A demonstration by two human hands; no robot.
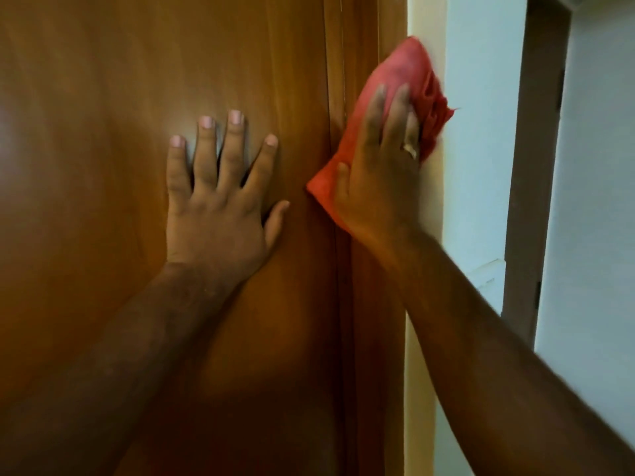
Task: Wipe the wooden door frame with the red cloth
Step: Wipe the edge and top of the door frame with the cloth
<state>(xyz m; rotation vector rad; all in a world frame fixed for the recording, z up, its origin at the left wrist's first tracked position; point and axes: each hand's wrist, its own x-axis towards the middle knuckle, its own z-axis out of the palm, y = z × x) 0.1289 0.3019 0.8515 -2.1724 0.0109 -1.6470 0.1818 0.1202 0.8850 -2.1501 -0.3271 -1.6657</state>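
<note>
The wooden door frame (364, 36) runs vertically right of centre, beside the brown wooden door (137, 80). My right hand (381, 166) lies flat on the red cloth (409, 73) and presses it against the frame. The cloth is bunched at its right side and sticks out above and left of my fingers. A ring shows on one finger. My left hand (216, 197) rests flat on the door, fingers spread, holding nothing.
A cream wall strip (421, 389) borders the frame on the right. Beyond it is a pale wall (481, 132) and another doorway with a dark brown frame (536, 166). A white switch plate (488, 273) sits on the pale wall.
</note>
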